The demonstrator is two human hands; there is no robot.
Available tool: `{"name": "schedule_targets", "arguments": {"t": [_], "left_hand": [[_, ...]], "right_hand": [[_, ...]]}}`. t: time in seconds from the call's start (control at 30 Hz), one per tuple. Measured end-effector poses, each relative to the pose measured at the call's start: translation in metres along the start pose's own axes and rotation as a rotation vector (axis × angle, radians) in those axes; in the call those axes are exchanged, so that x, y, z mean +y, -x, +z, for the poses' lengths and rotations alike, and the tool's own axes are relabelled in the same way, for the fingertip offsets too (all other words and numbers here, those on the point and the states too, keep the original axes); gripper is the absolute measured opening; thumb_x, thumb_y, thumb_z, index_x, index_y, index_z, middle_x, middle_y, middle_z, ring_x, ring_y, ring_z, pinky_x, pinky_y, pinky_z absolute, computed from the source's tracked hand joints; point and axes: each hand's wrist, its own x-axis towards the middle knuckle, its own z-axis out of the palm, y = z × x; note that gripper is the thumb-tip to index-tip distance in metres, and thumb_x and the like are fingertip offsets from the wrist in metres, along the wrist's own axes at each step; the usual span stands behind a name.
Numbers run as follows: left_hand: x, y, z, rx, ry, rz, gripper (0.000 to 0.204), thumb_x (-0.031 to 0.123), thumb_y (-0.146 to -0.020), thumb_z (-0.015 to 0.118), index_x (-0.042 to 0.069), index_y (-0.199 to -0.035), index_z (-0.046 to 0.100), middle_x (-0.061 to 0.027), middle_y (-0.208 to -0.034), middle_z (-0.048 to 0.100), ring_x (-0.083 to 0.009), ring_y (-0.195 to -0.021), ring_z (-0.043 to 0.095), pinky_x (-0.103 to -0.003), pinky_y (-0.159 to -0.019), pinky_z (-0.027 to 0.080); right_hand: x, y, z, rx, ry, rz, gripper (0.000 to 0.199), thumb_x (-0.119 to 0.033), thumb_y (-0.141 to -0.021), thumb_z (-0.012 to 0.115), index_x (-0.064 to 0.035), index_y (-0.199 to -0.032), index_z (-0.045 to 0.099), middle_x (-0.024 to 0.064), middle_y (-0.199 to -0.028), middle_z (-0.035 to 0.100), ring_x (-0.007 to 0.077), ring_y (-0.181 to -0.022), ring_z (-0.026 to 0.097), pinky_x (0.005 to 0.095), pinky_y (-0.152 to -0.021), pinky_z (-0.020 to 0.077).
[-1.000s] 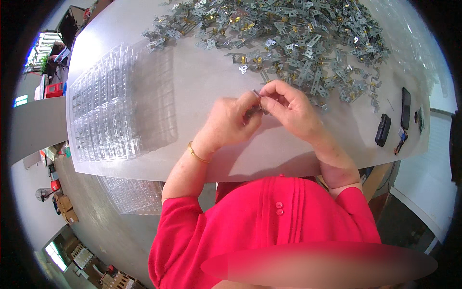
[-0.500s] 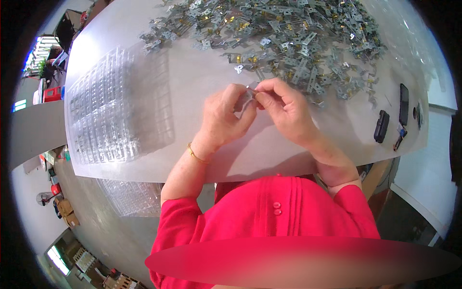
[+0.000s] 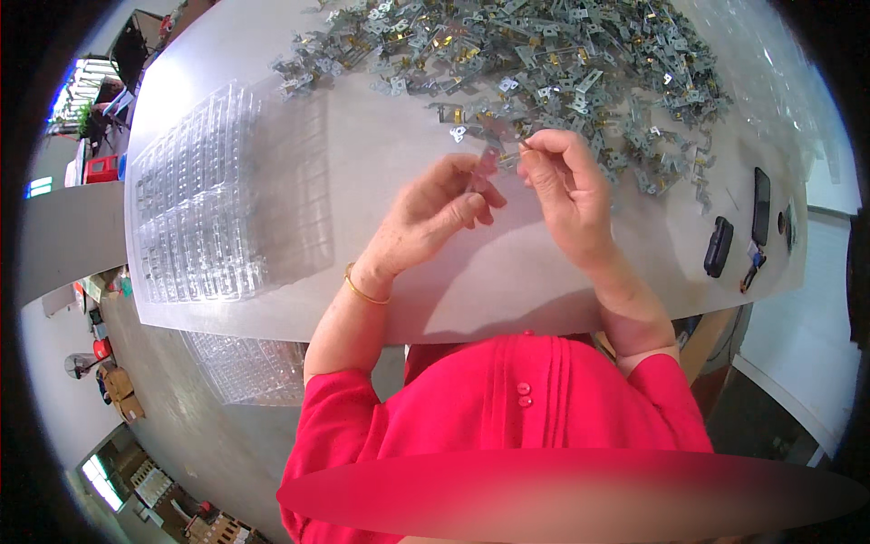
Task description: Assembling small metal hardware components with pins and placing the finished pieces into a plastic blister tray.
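Note:
My left hand is raised over the near side of the heap, its fingers curled with the thumb against them. A small metal part, smeared by motion, shows at its fingertips. My right hand is a little further right, thumb and forefinger pinched on a thin metal piece whose shape is mostly hidden. Beyond both hands spreads a big heap of small metal brackets, silvery with some brass-coloured bits. One loose bracket lies at the heap's near edge.
Stacked clear plastic blister trays lie on the white table at the left, with more trays below the edge. On the right are a black case and a black phone-like object. Clear plastic film covers the far right corner.
My hands were together at one small metal part; now they are apart. The right has moved right and slightly away from me, and the left fingers have loosened a little.

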Motion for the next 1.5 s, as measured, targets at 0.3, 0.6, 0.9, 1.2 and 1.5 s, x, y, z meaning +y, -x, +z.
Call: {"name": "schedule_targets", "arguments": {"t": [0.3, 0.6, 0.9, 1.2, 1.5], "left_hand": [[-0.009, -0.006, -0.003, 0.183, -0.098, 0.138, 0.05, 0.008, -0.095, 0.073, 0.002, -0.139, 0.05, -0.0109, -0.115, 0.069, -0.0157, -0.096, 0.066, -0.029, -0.08, 0.054], [-0.012, -0.006, -0.004, 0.239, -0.605, 0.202, 0.054, 0.003, -0.086, 0.081, 0.002, -0.133, 0.054, -0.007, -0.111, 0.069, -0.0119, -0.1, 0.065, -0.027, -0.085, 0.054], [-0.007, -0.005, 0.002, 0.255, -0.63, 0.244, 0.051, 0.006, -0.085, 0.082, 0.001, -0.129, 0.057, -0.0048, -0.106, 0.068, -0.0119, -0.096, 0.066, -0.028, -0.083, 0.055], [0.02, -0.002, -0.023, 0.633, -0.283, 0.2, 0.029, 0.002, -0.097, 0.063, -0.004, -0.124, 0.055, -0.0091, -0.11, 0.063, -0.016, -0.089, 0.068, -0.029, -0.078, 0.057], [0.03, 0.018, -0.069, 0.641, -0.756, -0.144, 0.029, 0.018, -0.095, 0.066, -0.007, -0.109, 0.066, -0.0035, -0.081, 0.064, -0.0091, -0.078, 0.06, -0.027, -0.069, 0.05]], "right_hand": [[-0.021, 0.002, 0.005, -0.134, 0.192, -0.032, 0.009, 0.0, -0.091, 0.069, -0.0046, -0.098, 0.066, 0.009, -0.079, 0.063, 0.0199, -0.064, 0.062, 0.0329, -0.058, 0.0491], [-0.017, -0.001, 0.004, -0.17, 0.307, -0.207, 0.013, 0.001, -0.087, 0.071, -0.0053, -0.096, 0.065, 0.012, -0.08, 0.065, 0.0314, -0.066, 0.065, 0.0383, -0.057, 0.0504], [-0.014, -0.001, 0.002, -0.198, 0.328, -0.245, 0.015, 0.0, -0.085, 0.072, -0.0059, -0.096, 0.064, 0.0116, -0.084, 0.066, 0.0328, -0.074, 0.067, 0.0403, -0.061, 0.0521], [-0.012, 0.015, 0.019, -0.24, 0.28, -0.174, 0.01, -0.003, -0.089, 0.07, -0.0058, -0.096, 0.064, 0.011, -0.082, 0.067, 0.0328, -0.068, 0.066, 0.0407, -0.057, 0.0513], [-0.007, 0.019, 0.052, -0.491, 0.213, -0.261, 0.01, -0.006, -0.088, 0.072, -0.0059, -0.094, 0.065, 0.0101, -0.082, 0.068, 0.0299, -0.069, 0.067, 0.0395, -0.06, 0.0532]]}}
